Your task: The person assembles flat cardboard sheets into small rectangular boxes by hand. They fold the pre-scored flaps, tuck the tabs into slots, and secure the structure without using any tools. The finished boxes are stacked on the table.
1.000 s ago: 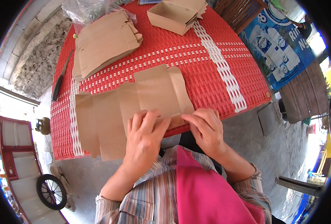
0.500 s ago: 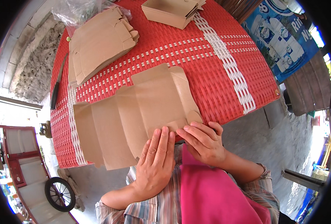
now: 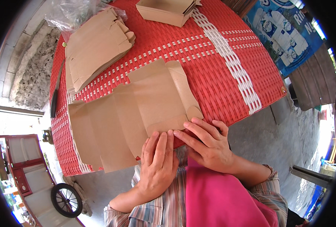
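An unfolded brown cardboard box blank (image 3: pixel 130 113) lies on the red woven table, creased into panels, with cut tabs on its far side. At its near right edge a narrow flap (image 3: pixel 168 124) is folded inward over the wide panel. My left hand (image 3: pixel 156 160) has its fingers stretched out, fingertips at the near edge of that flap. Beside it, my right hand (image 3: pixel 209 145) rests its spread, slightly bent fingers near the flap's right end, by a small rounded tab. My fingertips almost meet. Neither hand grasps anything visible.
A stack of flat box blanks (image 3: pixel 96 49) lies at the far left, by a clear plastic bag (image 3: pixel 71 15). A black-handled knife (image 3: pixel 55 100) lies near the table's left edge. Folded cardboard trays (image 3: pixel 166 11) sit at the back. A wheeled cart (image 3: pixel 33 178) stands lower left.
My fingers have drawn back slightly toward the near edge, so more of the folded flap shows, lying flatter. The whole view has shifted a little.
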{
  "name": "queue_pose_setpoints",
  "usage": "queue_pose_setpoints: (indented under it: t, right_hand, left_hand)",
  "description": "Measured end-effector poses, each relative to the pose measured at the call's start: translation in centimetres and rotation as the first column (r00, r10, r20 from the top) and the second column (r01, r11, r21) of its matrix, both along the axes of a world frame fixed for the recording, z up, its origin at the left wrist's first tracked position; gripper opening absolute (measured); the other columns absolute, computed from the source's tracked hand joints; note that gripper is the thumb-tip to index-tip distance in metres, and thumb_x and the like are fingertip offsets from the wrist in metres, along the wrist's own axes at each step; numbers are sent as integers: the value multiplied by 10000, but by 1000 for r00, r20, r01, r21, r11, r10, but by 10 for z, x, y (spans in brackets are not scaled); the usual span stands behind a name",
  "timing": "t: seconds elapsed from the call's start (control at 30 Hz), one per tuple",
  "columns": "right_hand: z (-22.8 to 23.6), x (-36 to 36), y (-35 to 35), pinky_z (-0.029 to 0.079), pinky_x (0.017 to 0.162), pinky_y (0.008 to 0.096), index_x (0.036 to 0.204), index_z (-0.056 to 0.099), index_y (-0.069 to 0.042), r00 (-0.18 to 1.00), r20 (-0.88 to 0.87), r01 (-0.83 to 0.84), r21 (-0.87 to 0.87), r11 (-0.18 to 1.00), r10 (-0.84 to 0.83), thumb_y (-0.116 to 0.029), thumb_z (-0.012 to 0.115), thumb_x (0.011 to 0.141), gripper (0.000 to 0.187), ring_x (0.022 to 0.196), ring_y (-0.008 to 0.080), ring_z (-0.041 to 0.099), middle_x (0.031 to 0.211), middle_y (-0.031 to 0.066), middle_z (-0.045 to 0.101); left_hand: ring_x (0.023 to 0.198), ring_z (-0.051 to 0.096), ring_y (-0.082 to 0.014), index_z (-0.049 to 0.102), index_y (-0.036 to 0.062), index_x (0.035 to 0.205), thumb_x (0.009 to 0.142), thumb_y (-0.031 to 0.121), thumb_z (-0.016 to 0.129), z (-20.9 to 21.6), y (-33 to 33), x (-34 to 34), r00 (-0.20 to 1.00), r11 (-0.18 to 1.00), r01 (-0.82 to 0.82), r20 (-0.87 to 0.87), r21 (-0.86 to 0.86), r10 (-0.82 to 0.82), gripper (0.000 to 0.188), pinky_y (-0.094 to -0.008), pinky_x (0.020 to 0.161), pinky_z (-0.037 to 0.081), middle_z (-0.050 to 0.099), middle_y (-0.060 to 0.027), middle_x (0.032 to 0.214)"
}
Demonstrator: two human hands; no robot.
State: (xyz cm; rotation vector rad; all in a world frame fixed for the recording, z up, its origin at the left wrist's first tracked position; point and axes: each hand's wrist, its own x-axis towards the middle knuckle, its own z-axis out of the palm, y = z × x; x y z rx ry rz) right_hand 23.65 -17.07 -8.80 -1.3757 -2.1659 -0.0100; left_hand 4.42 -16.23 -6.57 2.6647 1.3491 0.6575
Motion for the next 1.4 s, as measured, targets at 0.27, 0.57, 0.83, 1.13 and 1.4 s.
queue_pose_setpoints:
  t: [0.27, 0.57, 0.83, 1.13, 1.4]
  right_hand:
    - [0, 0, 3, 243, 1110, 425, 1295, 659, -182, 1000, -4, 10, 31, 999, -10, -209, 762, 717, 588, 1250, 132, 522, 1306, -21, 586]
    - [2, 2, 6, 262, 1097, 454, 1322, 609, -156, 999, -51, -16, 13, 1000, 17, -216, 714, 792, 544, 1221, 132, 552, 1273, 8, 599]
    - [2, 10, 4, 209, 1147, 511, 1292, 612, -151, 998, -42, 40, 78, 996, -36, -251, 716, 783, 529, 1199, 151, 568, 1225, 10, 609]
    - [13, -1, -3, 135, 1172, 546, 1266, 628, -152, 999, -13, -42, 226, 973, 46, -278, 712, 836, 456, 1205, 158, 562, 1222, 13, 591]
    - [17, -37, 17, 252, 1144, 559, 1114, 692, -93, 980, 11, -195, 199, 960, 197, -260, 699, 867, 298, 1117, 130, 599, 1065, 4, 631]
  left_hand:
    - [1195, 549, -292, 577, -28, 1323, 743, 11, 659, 15, 0, 3, 994, 999, -42, -105, 15, 43, 587, -427, 997, 418, 551, -134, 1285]
    - [1195, 545, -292, 579, 0, 1322, 765, 23, 644, 19, -4, -19, 983, 994, -108, -148, 30, 112, 561, -468, 1088, 355, 562, -125, 1267]
    - [1272, 534, -266, 619, 48, 1284, 782, 73, 724, 29, -13, -53, 984, 987, -159, -76, 35, 162, 514, -468, 1068, 380, 569, -94, 1342]
    - [1125, 649, -261, 691, 24, 1115, 784, -27, 695, 10, -10, -62, 996, 984, -27, 83, 173, 13, 334, -390, 907, 524, 667, -93, 1206]
    - [906, 704, -288, 700, 20, 1006, 831, -15, 673, 17, 1, -65, 967, 998, -30, 255, 60, 14, 181, -367, 751, 548, 716, -123, 986]
